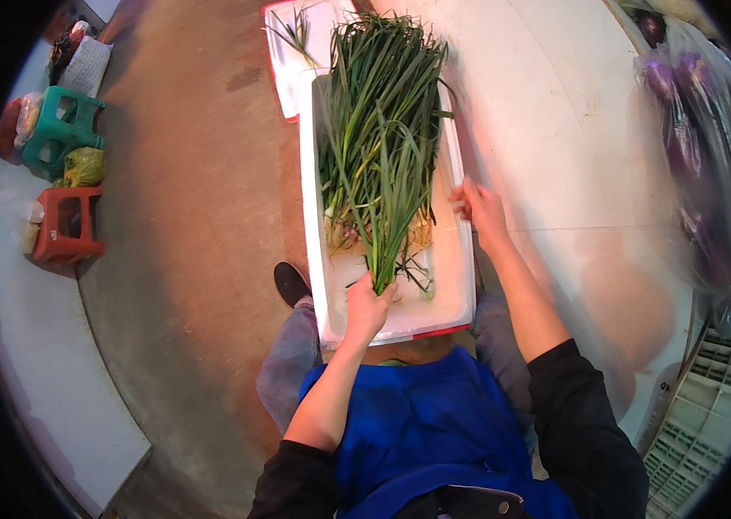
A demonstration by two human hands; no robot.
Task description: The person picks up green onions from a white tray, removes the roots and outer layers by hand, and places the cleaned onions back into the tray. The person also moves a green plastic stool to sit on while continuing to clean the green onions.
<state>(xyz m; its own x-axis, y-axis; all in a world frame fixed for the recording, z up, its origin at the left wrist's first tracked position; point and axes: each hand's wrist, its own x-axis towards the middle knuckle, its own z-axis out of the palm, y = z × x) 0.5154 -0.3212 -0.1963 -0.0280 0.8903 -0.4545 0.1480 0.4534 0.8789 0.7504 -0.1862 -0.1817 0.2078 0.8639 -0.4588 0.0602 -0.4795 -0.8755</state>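
Observation:
My left hand (368,310) grips a small bunch of long green stalks (383,233), likely green garlic or scallions, by its lower end. The bunch's leaves point away from me, over a larger heap of the same greens (381,97). That heap lies in a white foam box (453,305) between my knees, its pale roots towards me. Loose leaf scraps (420,276) lie on the box floor beside my left hand. At the box's right rim is my right hand (479,211), blurred, with fingers partly curled; whether anything is in them is unclear.
A second white tray (284,71) with red edging holds a few leaves beyond the box. On the right, bagged eggplants (696,149) lie on a white surface (560,162), near a white plastic crate (696,415). Green (64,130) and red (70,227) plastic stools stand left.

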